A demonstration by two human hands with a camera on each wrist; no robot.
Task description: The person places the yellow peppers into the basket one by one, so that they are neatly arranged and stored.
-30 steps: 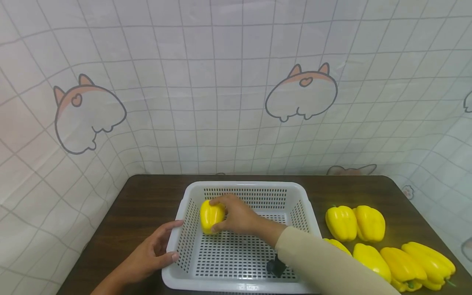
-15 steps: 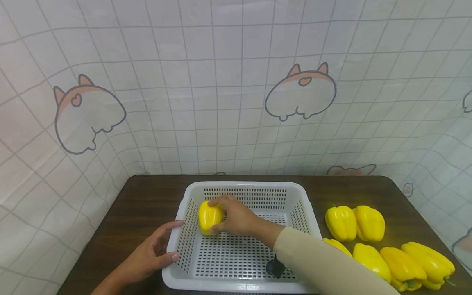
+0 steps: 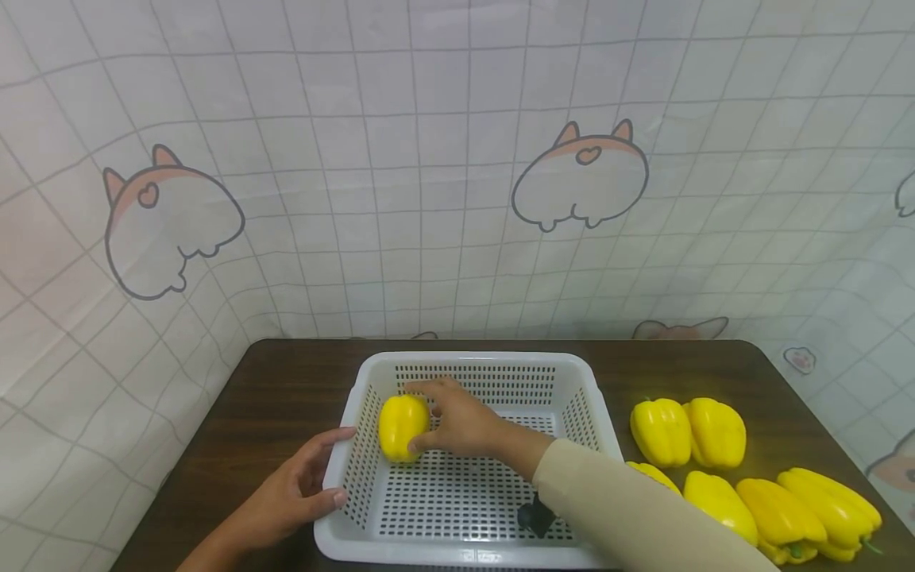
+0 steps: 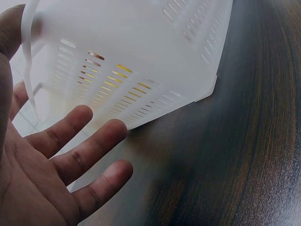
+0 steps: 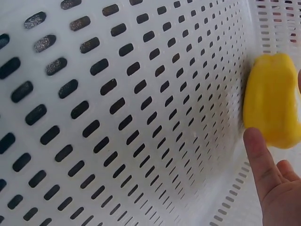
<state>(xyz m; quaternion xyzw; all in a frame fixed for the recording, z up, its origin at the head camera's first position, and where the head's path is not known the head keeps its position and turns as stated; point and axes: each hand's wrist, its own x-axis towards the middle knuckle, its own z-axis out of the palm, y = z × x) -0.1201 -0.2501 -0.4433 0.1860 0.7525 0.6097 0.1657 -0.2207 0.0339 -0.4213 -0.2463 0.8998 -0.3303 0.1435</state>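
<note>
A yellow bell pepper (image 3: 403, 429) rests at the left inside the white perforated plastic basket (image 3: 468, 554). My right hand (image 3: 457, 417) reaches over the basket with thumb and fingers spread beside the pepper. In the right wrist view, the thumb tip is right at the lower edge of the pepper (image 5: 272, 101). At the basket's left side, my left hand (image 3: 293, 485) touches the rim with index finger and thumb apart. Its other fingers (image 4: 101, 143) extend loosely below the rim, outside the slotted wall, in the left wrist view.
On the dark wooden table (image 3: 286, 389), two upright yellow bell peppers (image 3: 661, 433) stand right of the basket. Several more yellow bell peppers (image 3: 779, 516) lie nearer, partly behind the right sleeve (image 3: 629, 504). A small black object (image 3: 536, 516) shows beneath the right forearm. A patterned curtain (image 3: 457, 199) hangs behind.
The pepper has shifted slightly left and toward me, out from between the right hand's thumb and fingers, which have let go. The left hand and the basket stay put.
</note>
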